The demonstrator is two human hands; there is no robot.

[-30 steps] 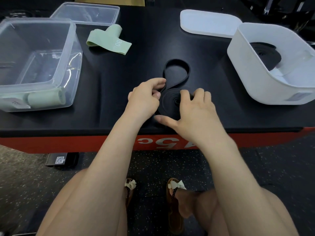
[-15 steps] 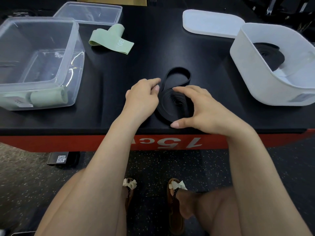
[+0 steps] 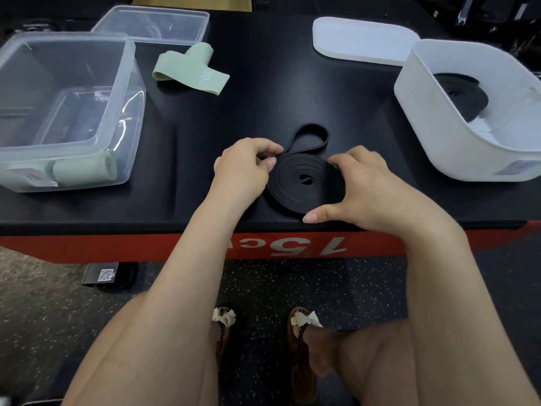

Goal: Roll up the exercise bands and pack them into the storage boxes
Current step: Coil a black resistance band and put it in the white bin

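A black exercise band point(image 3: 304, 183) lies flat on the black table as a wound coil, with a short loose loop reaching away from me. My left hand point(image 3: 244, 167) pinches the band at the coil's upper left edge. My right hand point(image 3: 366, 186) cups the coil's right side, thumb at its near edge. A white storage box point(image 3: 433, 133) at the right holds another black coiled band point(image 3: 465, 95). A clear storage box point(image 3: 128, 112) at the left holds a rolled green band point(image 3: 85, 169). A flat green band point(image 3: 193, 70) lies unrolled behind it.
A clear lid point(image 3: 155, 23) lies at the back left and a white lid point(image 3: 363, 41) at the back right. The table's front edge point(image 3: 175, 227) runs just under my wrists, with a red side panel below. My knees and sandalled feet are beneath.
The coil has grown and the loose loop has shortened. My right hand shifted from covering the coil to cupping its right side; my left hand closed onto the band's edge.
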